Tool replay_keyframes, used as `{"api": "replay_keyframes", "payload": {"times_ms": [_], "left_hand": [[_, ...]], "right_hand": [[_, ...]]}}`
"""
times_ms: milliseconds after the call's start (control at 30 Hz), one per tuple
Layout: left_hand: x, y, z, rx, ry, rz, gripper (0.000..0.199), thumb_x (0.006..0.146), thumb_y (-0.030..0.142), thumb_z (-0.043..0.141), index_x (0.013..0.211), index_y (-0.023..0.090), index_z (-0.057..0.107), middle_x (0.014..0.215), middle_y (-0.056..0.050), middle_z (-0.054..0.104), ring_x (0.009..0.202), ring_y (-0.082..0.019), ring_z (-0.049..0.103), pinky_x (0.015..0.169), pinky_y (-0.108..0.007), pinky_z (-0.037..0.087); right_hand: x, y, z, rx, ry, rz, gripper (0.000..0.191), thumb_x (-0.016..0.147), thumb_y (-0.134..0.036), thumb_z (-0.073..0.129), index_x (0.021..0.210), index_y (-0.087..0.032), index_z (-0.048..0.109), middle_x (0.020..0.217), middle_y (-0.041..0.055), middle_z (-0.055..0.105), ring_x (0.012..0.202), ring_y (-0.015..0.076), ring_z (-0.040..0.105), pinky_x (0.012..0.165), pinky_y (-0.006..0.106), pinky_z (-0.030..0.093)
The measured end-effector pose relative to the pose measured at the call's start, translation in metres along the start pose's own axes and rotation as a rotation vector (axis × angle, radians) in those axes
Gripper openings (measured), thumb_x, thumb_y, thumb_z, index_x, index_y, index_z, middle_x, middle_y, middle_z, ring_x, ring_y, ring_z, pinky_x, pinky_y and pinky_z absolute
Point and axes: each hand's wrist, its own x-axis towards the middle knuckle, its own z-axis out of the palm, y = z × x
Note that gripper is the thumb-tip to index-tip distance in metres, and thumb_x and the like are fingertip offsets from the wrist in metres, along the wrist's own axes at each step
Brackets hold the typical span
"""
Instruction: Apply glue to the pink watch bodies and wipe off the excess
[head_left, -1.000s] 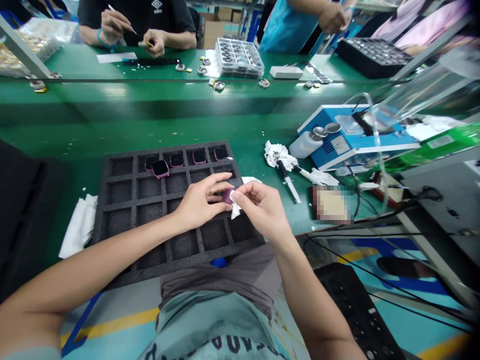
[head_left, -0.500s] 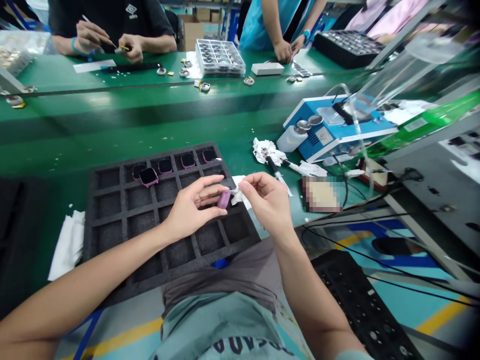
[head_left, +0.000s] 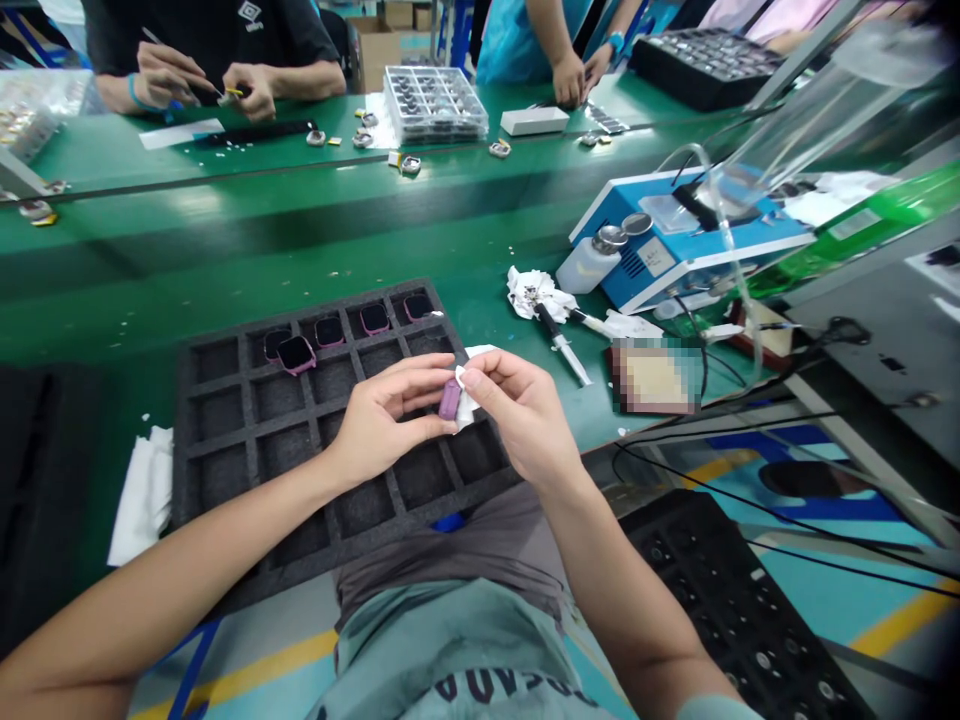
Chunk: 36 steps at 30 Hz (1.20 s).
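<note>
Between the fingers and thumb of my left hand (head_left: 386,410) is a purple watch case (head_left: 450,399), held on edge above the foam tray. My right hand (head_left: 521,405) pinches a crumpled white tissue (head_left: 466,408) and presses it against the side of the case facing it. The black foam tray (head_left: 251,432) lies beneath both hands, divided into square pockets. Several purple-framed watches sit in its far row; one watch (head_left: 296,354) rests tilted over the pocket walls.
Right of the tray lie a syringe (head_left: 570,355), a stained tissue wad (head_left: 536,293), a white pump bottle (head_left: 589,262) and a blue machine (head_left: 675,240). Folded white tissue (head_left: 142,495) lies left. Across the bench, two people work near a clear parts box (head_left: 435,105).
My right hand has brought the tissue in closer, against the watch case. The left hand still holds the case, now turned slightly. The view has shifted a little.
</note>
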Motion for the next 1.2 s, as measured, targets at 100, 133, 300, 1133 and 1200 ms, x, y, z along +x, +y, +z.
{"api": "replay_keyframes", "payload": {"times_ms": [100,133,300,1133,1200], "left_hand": [[0.0,-0.001,0.0,-0.003,0.016,-0.026,0.048,0.062,0.021,0.097,0.108,0.022,0.084,0.141,-0.011,0.071,0.116,-0.029,0.076,0.101,-0.044,0.065],[0.0,-0.001,0.0,-0.005,0.014,-0.068,0.051,0.063,0.023,0.096,0.112,0.022,0.083,0.135,-0.01,0.075,0.112,-0.028,0.077,0.1,-0.044,0.066],[-0.001,-0.002,-0.001,-0.031,-0.052,-0.233,0.064,0.068,0.031,0.095,0.129,0.023,0.077,0.107,-0.007,0.084,0.093,-0.026,0.081,0.091,-0.044,0.069],[0.001,-0.011,-0.003,0.311,-0.106,0.196,0.053,0.08,0.018,0.082,0.132,0.02,0.072,0.136,-0.014,0.072,0.116,-0.027,0.072,0.095,-0.038,0.063],[0.001,-0.011,-0.002,0.301,-0.11,0.147,0.053,0.082,0.021,0.082,0.133,0.019,0.072,0.135,-0.014,0.073,0.11,-0.026,0.074,0.096,-0.038,0.063]], "right_hand": [[-0.003,-0.002,0.002,-0.008,0.017,-0.021,0.038,0.084,-0.053,0.079,0.086,-0.018,0.065,0.079,0.0011,0.066,0.068,0.0096,0.056,0.064,0.024,0.049],[-0.003,-0.002,0.002,-0.003,0.026,-0.029,0.036,0.084,-0.051,0.079,0.086,-0.017,0.066,0.079,0.0011,0.066,0.068,0.0094,0.056,0.064,0.023,0.049],[-0.002,-0.001,0.0,0.0,0.05,-0.057,0.03,0.086,-0.044,0.079,0.087,-0.017,0.068,0.078,0.0003,0.067,0.068,0.008,0.057,0.064,0.022,0.049],[0.003,-0.015,-0.007,-0.48,-0.039,-0.271,0.01,0.091,-0.023,0.069,0.082,-0.019,0.07,0.076,-0.0009,0.072,0.069,0.0099,0.063,0.068,0.025,0.052],[-0.003,-0.015,-0.009,-0.528,-0.094,-0.304,0.009,0.092,-0.022,0.069,0.083,-0.019,0.07,0.078,-0.0011,0.072,0.07,0.0099,0.063,0.068,0.025,0.051]]}}
